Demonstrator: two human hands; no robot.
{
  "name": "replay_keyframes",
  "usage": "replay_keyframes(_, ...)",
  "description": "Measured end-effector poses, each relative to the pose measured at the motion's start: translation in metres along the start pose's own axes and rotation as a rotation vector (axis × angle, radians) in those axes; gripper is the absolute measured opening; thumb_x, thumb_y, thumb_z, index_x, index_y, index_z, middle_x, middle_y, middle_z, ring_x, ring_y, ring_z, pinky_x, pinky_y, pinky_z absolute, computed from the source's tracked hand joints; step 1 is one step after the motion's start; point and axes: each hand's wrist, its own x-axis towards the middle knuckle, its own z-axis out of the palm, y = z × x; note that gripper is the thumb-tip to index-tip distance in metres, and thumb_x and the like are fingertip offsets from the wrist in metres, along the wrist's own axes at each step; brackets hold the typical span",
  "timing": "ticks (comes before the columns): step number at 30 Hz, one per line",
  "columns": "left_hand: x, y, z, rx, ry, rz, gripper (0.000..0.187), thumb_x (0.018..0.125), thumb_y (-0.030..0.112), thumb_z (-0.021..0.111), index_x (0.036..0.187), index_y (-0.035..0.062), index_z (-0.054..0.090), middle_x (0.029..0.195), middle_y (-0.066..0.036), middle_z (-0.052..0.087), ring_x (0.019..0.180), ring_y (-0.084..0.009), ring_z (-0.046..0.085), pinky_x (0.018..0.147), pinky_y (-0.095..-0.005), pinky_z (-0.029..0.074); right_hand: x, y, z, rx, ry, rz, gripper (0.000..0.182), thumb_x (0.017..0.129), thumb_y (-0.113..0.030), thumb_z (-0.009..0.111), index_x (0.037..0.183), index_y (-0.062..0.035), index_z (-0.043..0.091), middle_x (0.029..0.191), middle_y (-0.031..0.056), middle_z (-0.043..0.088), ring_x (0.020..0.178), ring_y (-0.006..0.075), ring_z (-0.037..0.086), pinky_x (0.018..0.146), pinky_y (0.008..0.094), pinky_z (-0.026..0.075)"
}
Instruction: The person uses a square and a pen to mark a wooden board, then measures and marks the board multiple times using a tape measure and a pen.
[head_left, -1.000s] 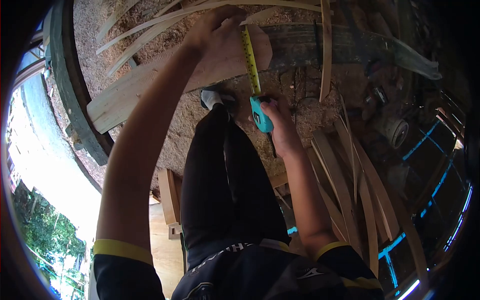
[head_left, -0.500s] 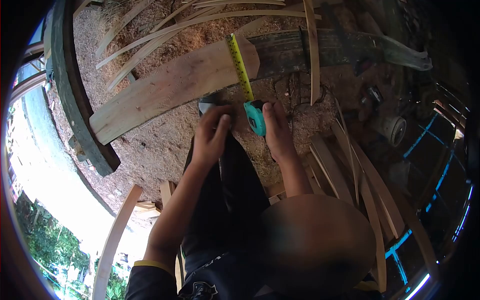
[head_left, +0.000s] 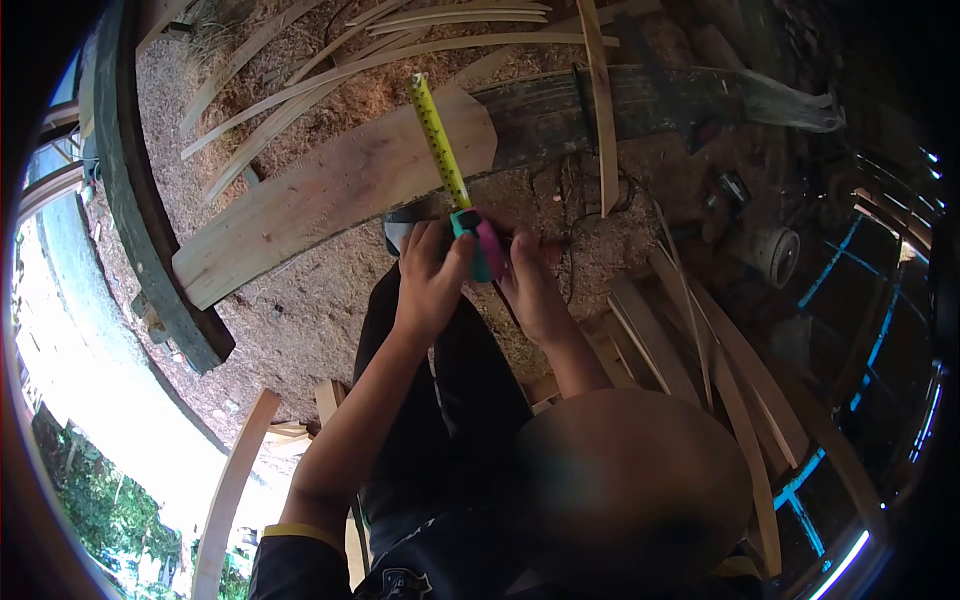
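A teal tape measure (head_left: 463, 224) with a pink side is between my hands, low over the near edge of a plank. Its yellow blade (head_left: 437, 145) reaches out across the plank's pale face, and the tip extends past the far edge. My left hand (head_left: 428, 285) is closed against the left of the case, thumb toward the front. On the other side, my right hand (head_left: 535, 295) grips the case, its fingers partly hidden. The long plank (head_left: 320, 190) is pale and bare on the left, with a dark weathered timber (head_left: 540, 110) continuing to the right.
Thin curved wood strips (head_left: 300, 85) lie beyond the plank on dusty ground. A dark beam (head_left: 140, 210) crosses under its left end. An upright-looking strip (head_left: 603, 120) lies over the timber. Several boards (head_left: 730, 370) are at my right, near a white bucket (head_left: 778, 256).
The tape measure has moved left and tilted, its blade shifting along the plank with the tip now past the far edge. My left hand has come onto the case beside my right.
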Motion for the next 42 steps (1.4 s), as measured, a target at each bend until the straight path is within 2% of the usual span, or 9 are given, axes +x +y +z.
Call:
replay_keyframes(8, -0.006, 0.014, 0.003, -0.313, 0.037, -0.214, 0.036, 0.110, 0.035, 0.055, 0.124, 0.0016, 0.058, 0.101, -0.011, 0.061, 0.090, -0.0200, 0.061, 0.082, -0.0376, 0.053, -0.003, -0.008, -0.006, -0.003, -0.150, 0.090, 0.072, 0.119, -0.056, 0.024, 0.168, -0.0043, 0.035, 0.166, 0.0143, 0.043, 0.153, 0.0246, 0.044, 0.127, 0.0381, 0.034)
replay_keyframes(11, -0.004, 0.007, -0.003, -0.452, -0.009, -0.283, 0.037, 0.113, 0.031, 0.042, 0.130, 0.0023, 0.057, 0.106, -0.010, 0.064, 0.097, -0.0175, 0.063, 0.089, -0.0338, 0.053, 0.002, -0.016, -0.022, 0.002, -0.172, 0.113, 0.074, 0.117, -0.061, 0.025, 0.162, -0.0072, 0.047, 0.158, 0.0121, 0.056, 0.145, 0.0250, 0.054, 0.122, 0.0393, 0.041)
replay_keyframes(13, -0.002, -0.005, -0.004, -0.568, 0.037, -0.316, 0.032, 0.111, 0.031, 0.045, 0.126, 0.0052, 0.057, 0.101, -0.005, 0.059, 0.088, -0.0155, 0.057, 0.081, -0.0330, 0.051, 0.017, -0.042, -0.055, -0.447, 0.014, 0.184, 0.062, 0.117, -0.055, 0.038, 0.151, -0.0079, 0.060, 0.142, 0.0108, 0.069, 0.130, 0.0246, 0.066, 0.111, 0.0418, 0.051)
replay_keyframes(17, -0.001, -0.021, -0.010, -0.545, 0.055, -0.306, 0.032, 0.110, 0.030, 0.047, 0.127, 0.0053, 0.057, 0.102, -0.005, 0.059, 0.089, -0.0146, 0.057, 0.081, -0.0325, 0.050, 0.082, -0.043, -0.111, -1.091, 0.560, -0.160, 0.040, 0.107, -0.026, 0.068, 0.139, -0.0037, 0.066, 0.123, 0.0164, 0.073, 0.107, 0.0305, 0.073, 0.090, 0.0444, 0.060)
replay_keyframes(23, -0.006, -0.006, 0.008, -0.528, -0.002, -0.303, 0.028, 0.110, 0.028, 0.055, 0.124, 0.0044, 0.060, 0.101, -0.002, 0.061, 0.090, -0.0107, 0.056, 0.080, -0.0297, 0.049, 0.138, -0.036, -0.138, -1.648, 0.648, -0.160, 0.037, 0.104, -0.022, 0.069, 0.133, -0.0003, 0.066, 0.113, 0.0193, 0.070, 0.105, 0.0390, 0.073, 0.085, 0.0498, 0.061)
replay_keyframes(30, 0.003, -0.010, 0.029, -0.688, 0.097, -0.454, 0.031, 0.109, 0.034, 0.062, 0.118, 0.0041, 0.062, 0.100, -0.003, 0.063, 0.090, -0.0103, 0.058, 0.079, -0.0301, 0.050, 0.140, -0.036, -0.126, -1.579, 0.578, -0.147, 0.028, 0.102, -0.022, 0.070, 0.116, 0.0010, 0.068, 0.096, 0.0187, 0.074, 0.088, 0.0386, 0.075, 0.080, 0.0500, 0.060)
replay_keyframes(38, 0.009, 0.002, 0.016, -0.599, 0.025, -0.459, 0.030, 0.108, 0.033, 0.064, 0.116, 0.0035, 0.065, 0.097, -0.002, 0.063, 0.090, -0.0104, 0.057, 0.079, -0.0292, 0.049, 0.129, -0.069, -0.035, -0.600, 0.567, -0.231, 0.013, 0.103, -0.014, 0.064, 0.101, -0.0044, 0.055, 0.079, 0.0055, 0.066, 0.074, 0.0152, 0.068, 0.069, 0.0368, 0.059)
replay_keyframes(40, 0.011, -0.007, 0.017, -0.494, 0.057, -0.425, 0.047, 0.103, 0.042, 0.066, 0.114, -0.0036, 0.063, 0.096, -0.018, 0.070, 0.091, -0.0245, 0.068, 0.083, -0.0406, 0.054, 0.128, -0.067, -0.026, -0.502, 0.530, -0.243, 0.011, 0.104, -0.013, 0.060, 0.100, -0.0057, 0.053, 0.078, 0.0050, 0.065, 0.074, 0.0145, 0.068, 0.069, 0.0349, 0.058)
replay_keyframes(42, 0.011, -0.004, 0.016, -0.518, 0.061, -0.408, 0.049, 0.102, 0.043, 0.065, 0.116, -0.0041, 0.063, 0.097, -0.020, 0.070, 0.093, -0.0272, 0.068, 0.086, -0.0423, 0.054, 0.129, -0.069, -0.022, -0.405, 0.499, -0.271, 0.009, 0.106, -0.011, 0.057, 0.100, -0.0069, 0.052, 0.078, 0.0044, 0.065, 0.074, 0.0137, 0.068, 0.068, 0.0331, 0.058)
